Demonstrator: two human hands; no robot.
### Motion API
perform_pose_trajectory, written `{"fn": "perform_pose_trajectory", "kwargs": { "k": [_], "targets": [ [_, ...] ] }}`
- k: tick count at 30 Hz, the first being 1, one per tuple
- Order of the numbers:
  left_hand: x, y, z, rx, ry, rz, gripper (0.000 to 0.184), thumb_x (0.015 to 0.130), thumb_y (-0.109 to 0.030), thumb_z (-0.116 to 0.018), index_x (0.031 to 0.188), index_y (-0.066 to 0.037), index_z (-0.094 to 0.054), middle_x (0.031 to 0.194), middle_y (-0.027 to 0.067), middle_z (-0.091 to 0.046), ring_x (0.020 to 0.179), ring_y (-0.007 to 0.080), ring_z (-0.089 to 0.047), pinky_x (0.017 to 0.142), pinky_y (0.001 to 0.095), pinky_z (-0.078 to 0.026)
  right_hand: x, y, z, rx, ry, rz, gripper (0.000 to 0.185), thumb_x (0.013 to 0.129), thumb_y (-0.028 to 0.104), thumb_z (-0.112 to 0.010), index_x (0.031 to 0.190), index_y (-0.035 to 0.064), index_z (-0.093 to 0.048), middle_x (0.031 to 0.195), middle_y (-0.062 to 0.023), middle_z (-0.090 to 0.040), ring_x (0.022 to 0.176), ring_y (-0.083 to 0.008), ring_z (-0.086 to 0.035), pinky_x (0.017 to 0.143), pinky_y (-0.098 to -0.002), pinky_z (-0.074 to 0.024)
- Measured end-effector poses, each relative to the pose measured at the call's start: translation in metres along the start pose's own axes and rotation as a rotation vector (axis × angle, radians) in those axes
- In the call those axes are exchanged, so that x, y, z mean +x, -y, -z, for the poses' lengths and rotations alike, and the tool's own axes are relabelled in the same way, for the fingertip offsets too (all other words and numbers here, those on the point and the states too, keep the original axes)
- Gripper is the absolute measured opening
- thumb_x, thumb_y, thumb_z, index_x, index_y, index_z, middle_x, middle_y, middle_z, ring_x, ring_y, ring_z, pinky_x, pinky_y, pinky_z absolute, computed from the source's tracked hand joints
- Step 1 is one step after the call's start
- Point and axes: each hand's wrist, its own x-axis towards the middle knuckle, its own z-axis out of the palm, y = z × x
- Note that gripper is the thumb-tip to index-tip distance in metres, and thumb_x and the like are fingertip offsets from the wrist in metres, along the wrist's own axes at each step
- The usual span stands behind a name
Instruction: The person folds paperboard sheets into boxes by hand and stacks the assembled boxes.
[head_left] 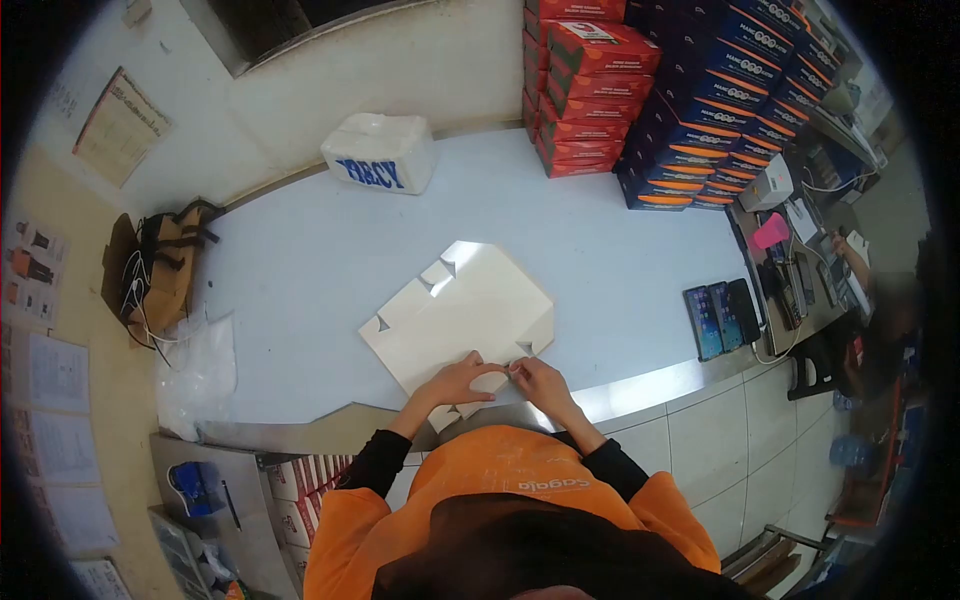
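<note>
You have both bare hands at the near end of a flat, cream-coloured sheet with small cut notches (465, 305), which lies on the pale, smooth-topped table (285, 290) right in front of you, its near end by the table's front edge. Your left hand (455, 384) rests over the sheet, thumb and forefinger spread apart with the fingertips pointing towards your other hand; whether it has hold of anything, you can't tell from this view. Your right hand (540, 386) is just beside it, thumb and fingertips drawn close together at the sheet's near side; what, if anything, they pinch is too small to make out. Beyond the sheet, you have a white wrapped block with blue lettering (378, 155) near the wall, with stacked red cardboard boxes (598, 100) and tall stacks of dark-blue and orange boxes (705, 115) to its right. Dark-framed phones with lit screens (703, 322) lie near the table's right end.
</note>
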Motion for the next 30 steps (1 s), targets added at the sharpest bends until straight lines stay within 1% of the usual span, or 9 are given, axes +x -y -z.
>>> {"fn": "perform_pose_trajectory", "kwargs": {
  "k": [4,6,13,18,20,22,23,27,30],
  "targets": [
    [0.001,0.010,0.002,-0.075,0.008,-0.061,0.061,0.079,-0.030,-0.069,0.135,-0.026,-0.045,0.102,0.0129,-0.045,0.078,0.0235,-0.051,0.073,0.0354,-0.046,-0.007,-0.005,0.005,0.098,-0.056,-0.056,0.014,0.084,0.012,-0.060,0.097,0.0065,-0.061,0.091,-0.0140,-0.063,0.082,-0.0315,-0.062,0.071,-0.0373,-0.0497],
    [-0.002,0.014,0.005,-0.325,-0.014,-0.053,0.047,0.082,-0.023,-0.067,0.127,-0.018,-0.054,0.094,0.0121,-0.051,0.073,0.0193,-0.053,0.069,0.0325,-0.046,-0.011,-0.016,0.002,0.110,-0.101,-0.011,0.013,0.084,0.010,-0.059,0.097,0.0057,-0.061,0.090,-0.0141,-0.064,0.080,-0.0316,-0.063,0.070,-0.0366,-0.0502],
    [-0.024,0.019,0.026,-0.268,-0.249,0.060,0.019,0.088,-0.014,-0.059,0.095,0.003,-0.059,0.067,0.0120,-0.056,0.062,0.0169,-0.048,0.063,0.0296,-0.045,-0.023,0.024,0.005,0.161,0.094,0.140,0.026,0.087,0.006,-0.055,0.112,0.0089,-0.057,0.107,-0.0157,-0.060,0.088,-0.0307,-0.062,0.075,-0.0358,-0.0494],
    [-0.061,-0.059,0.077,-0.145,-0.476,0.040,0.014,0.091,-0.010,-0.054,0.088,0.004,-0.053,0.071,0.0192,-0.057,0.058,0.0313,-0.051,0.058,0.0336,-0.046,0.001,0.076,0.015,0.375,-0.324,0.283,0.057,0.085,-0.006,-0.051,0.138,0.0054,-0.033,0.141,-0.0178,-0.032,0.092,-0.0233,-0.061,0.077,-0.0317,-0.0494],
    [-0.066,-0.081,0.078,-0.026,-0.479,0.032,0.012,0.091,-0.009,-0.054,0.089,0.003,-0.054,0.071,0.0186,-0.058,0.059,0.0341,-0.054,0.056,0.0350,-0.046,0.017,0.092,0.031,0.397,-0.399,0.287,0.056,0.086,-0.003,-0.052,0.138,0.0054,-0.033,0.142,-0.0169,-0.030,0.092,-0.0224,-0.060,0.078,-0.0310,-0.0487],
    [-0.068,-0.090,0.070,0.178,-0.842,0.030,0.008,0.091,-0.007,-0.053,0.090,0.001,-0.055,0.070,0.0182,-0.059,0.060,0.0356,-0.058,0.052,0.0390,-0.045,0.030,0.106,0.040,0.475,-0.544,0.293,0.050,0.085,-0.001,-0.055,0.133,0.0056,-0.041,0.137,-0.0164,-0.039,0.089,-0.0216,-0.060,0.077,-0.0303,-0.0481],
    [-0.065,-0.089,0.071,0.183,-0.842,-0.001,0.008,0.091,-0.007,-0.053,0.090,0.001,-0.055,0.070,0.0182,-0.059,0.060,0.0356,-0.058,0.052,0.0390,-0.045,0.031,0.100,0.042,0.463,-0.571,0.302,0.050,0.085,-0.001,-0.055,0.133,0.0056,-0.041,0.137,-0.0164,-0.039,0.089,-0.0216,-0.060,0.077,-0.0303,-0.0481],
    [-0.060,-0.086,0.084,0.193,-1.060,0.106,0.006,0.091,-0.005,-0.052,0.092,0.000,-0.055,0.067,0.0179,-0.058,0.055,0.0335,-0.056,0.049,0.0393,-0.042,0.032,0.077,0.019,0.071,-0.045,0.660,0.028,0.085,0.005,-0.059,0.113,0.0069,-0.057,0.118,-0.0090,-0.057,0.093,-0.0228,-0.060,0.077,-0.0359,-0.0494],
    [-0.063,-0.094,0.093,0.085,-1.057,0.091,0.009,0.092,-0.006,-0.051,0.089,0.001,-0.055,0.064,0.0179,-0.055,0.050,0.0288,-0.053,0.047,0.0344,-0.039,0.016,0.086,-0.004,-0.015,0.029,0.836,0.032,0.086,0.010,-0.059,0.118,0.0096,-0.055,0.123,-0.0083,-0.055,0.103,-0.0276,-0.056,0.085,-0.0401,-0.0474]
  ]
}}
